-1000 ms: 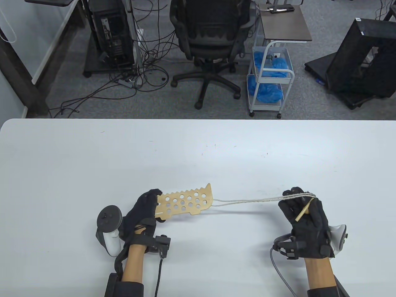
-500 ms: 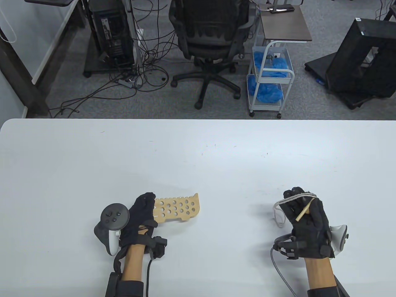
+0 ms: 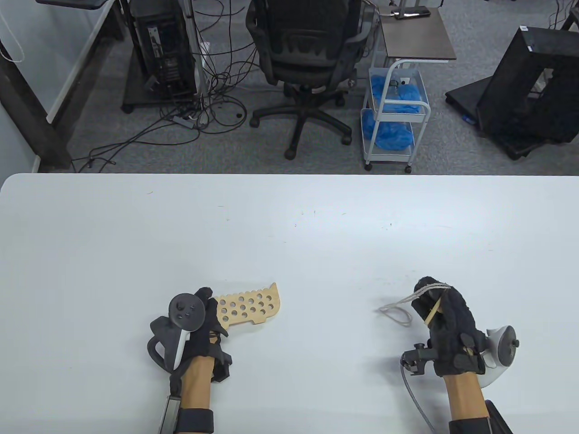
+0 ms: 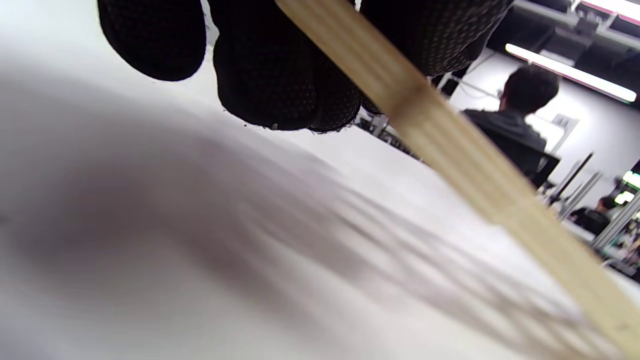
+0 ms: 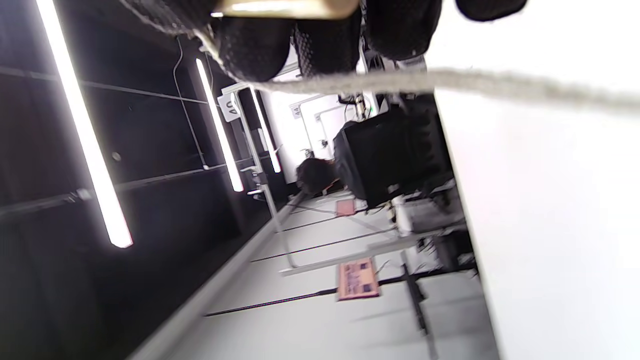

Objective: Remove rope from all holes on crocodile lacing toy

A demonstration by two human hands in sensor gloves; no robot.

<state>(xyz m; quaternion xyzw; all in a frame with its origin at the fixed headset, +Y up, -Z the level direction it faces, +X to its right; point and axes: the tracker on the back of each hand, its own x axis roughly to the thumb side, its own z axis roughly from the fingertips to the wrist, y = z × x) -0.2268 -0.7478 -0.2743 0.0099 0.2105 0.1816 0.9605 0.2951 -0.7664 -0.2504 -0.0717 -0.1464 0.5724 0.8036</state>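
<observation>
1. Nearest the person, the left hand (image 3: 206, 323) grips one end of the wooden crocodile lacing toy (image 3: 248, 307), fingers curled round it, so the rest of the board juts out to the right just over the white table (image 3: 289, 217). The left wrist view shows the board's edge running slantwise under the gloved fingers (image 4: 270, 75). Holding it by the end leaves the rows of holes unobstructed, and in the table view every hole looks free of cord.

2. Level with it, well apart to the right, the right hand (image 3: 445, 316) is closed round the rope (image 3: 398, 312). Several turns are wound over the knuckles, and the wooden threading stick (image 3: 435, 311) at the rope's tip lies across the fingers. Winding it this way probably serves to take up slack while pulling.

3. A loose loop of rope trails left from that hand onto the table, touching nothing else. With nothing joining it to the toy, the unlacing seems finished.

4. Beyond the table's far edge stand an office chair (image 3: 307, 58), a small cart (image 3: 396, 113) holding blue bundles, and a computer tower (image 3: 165, 49).
</observation>
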